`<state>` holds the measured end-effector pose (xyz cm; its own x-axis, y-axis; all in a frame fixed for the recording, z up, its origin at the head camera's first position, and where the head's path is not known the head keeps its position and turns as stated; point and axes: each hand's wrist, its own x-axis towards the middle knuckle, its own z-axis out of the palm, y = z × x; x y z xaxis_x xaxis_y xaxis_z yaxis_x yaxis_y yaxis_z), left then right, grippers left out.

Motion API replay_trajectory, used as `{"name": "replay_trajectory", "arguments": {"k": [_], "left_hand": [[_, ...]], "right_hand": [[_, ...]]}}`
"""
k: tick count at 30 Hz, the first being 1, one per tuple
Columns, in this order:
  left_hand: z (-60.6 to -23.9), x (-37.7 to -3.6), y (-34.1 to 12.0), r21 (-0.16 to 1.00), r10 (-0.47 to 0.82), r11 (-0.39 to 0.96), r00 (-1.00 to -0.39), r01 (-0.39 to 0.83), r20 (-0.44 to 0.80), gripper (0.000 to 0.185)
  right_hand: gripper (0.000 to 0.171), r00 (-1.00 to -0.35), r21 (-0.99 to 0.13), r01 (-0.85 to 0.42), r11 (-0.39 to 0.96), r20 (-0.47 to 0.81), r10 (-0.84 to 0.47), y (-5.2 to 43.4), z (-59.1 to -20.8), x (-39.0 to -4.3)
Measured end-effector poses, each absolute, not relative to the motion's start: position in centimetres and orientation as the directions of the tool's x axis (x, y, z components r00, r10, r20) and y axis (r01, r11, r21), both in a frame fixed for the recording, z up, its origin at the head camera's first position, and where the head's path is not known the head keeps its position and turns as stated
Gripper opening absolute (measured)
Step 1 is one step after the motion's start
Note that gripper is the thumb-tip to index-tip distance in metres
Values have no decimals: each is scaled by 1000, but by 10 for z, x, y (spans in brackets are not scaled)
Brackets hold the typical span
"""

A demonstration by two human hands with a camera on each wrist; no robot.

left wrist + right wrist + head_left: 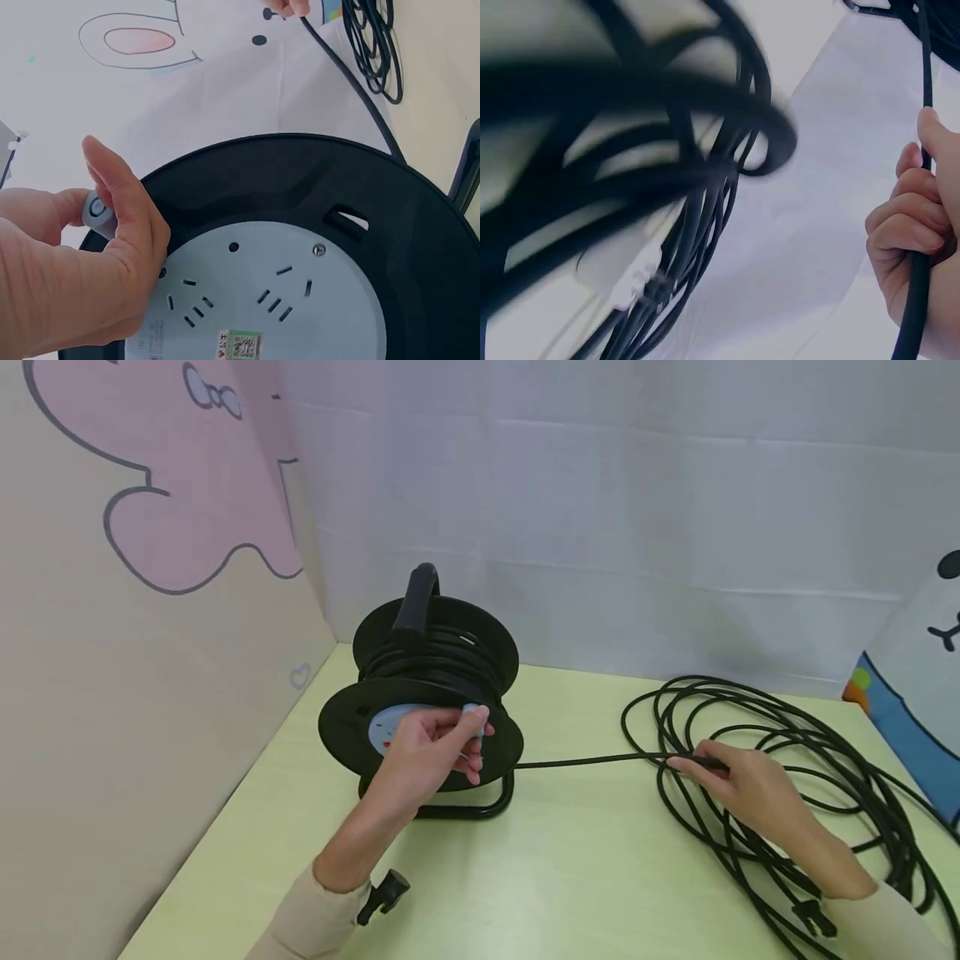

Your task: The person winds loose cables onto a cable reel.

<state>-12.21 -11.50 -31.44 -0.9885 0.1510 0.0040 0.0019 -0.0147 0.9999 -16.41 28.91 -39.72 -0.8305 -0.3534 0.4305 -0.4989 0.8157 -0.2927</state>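
Well, left hand [431, 743]: we're pinching the grey knob [99, 217] between thumb and finger.
Right hand [746, 783]: we're gripping black cable [592, 761], fingers closed.
Cable reel [431, 689]: it's standing on the surface [540, 868], just behind our left hand.

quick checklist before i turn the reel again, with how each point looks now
1. Left hand holding the knob: ok
2. Right hand gripping the cable: ok
3. Cable straight between reel and right hand: ok
4. Stand resting on the table: ok
5. All cable on the reel: not ok, loose coils lie on the table
6. Coils free of knots: cannot tell, they overlap
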Motion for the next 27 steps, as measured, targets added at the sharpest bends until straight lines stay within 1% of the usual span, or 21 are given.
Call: {"name": "replay_trajectory", "arguments": {"k": [5, 7, 11, 13, 15, 18, 22, 27], "left_hand": [[-323, -124, -107, 999, 176, -3, -983, -48, -47, 37], [-328, -125, -103, 998, 183, 0, -981, -58, -57, 36], [-341, -128, -95, 998, 215, 20, -974, -63, -66, 34], [-349, -130, -91, 997, 233, 41, -970, -67, -75, 31], [-359, -131, -89, 995, 243, 57, -966, -79, -91, 30], [-374, -132, -90, 991, 237, 97, -964, -96, -117, 30], [-393, -132, -100, 978, 213, 180, -966, -107, -145, 32], [-409, -129, -118, 962, 215, 247, -962, -115, -170, 34]], "right_hand": [[24, -845, -249, -462, 851, 415, -337, 298, -391, -160], [26, -826, -212, -483, 849, 432, -362, 303, -389, -159], [31, -768, -110, -513, 851, 502, -398, 317, -385, -159], [32, -754, -87, -512, 855, 523, -398, 324, -382, -159], [31, -753, -84, -502, 860, 531, -388, 330, -380, -160], [28, -771, -102, -472, 876, 530, -354, 339, -378, -160], [25, -810, -143, -421, 896, 504, -300, 346, -378, -161], [24, -835, -175, -412, 894, 465, -294, 347, -377, -162]]}}
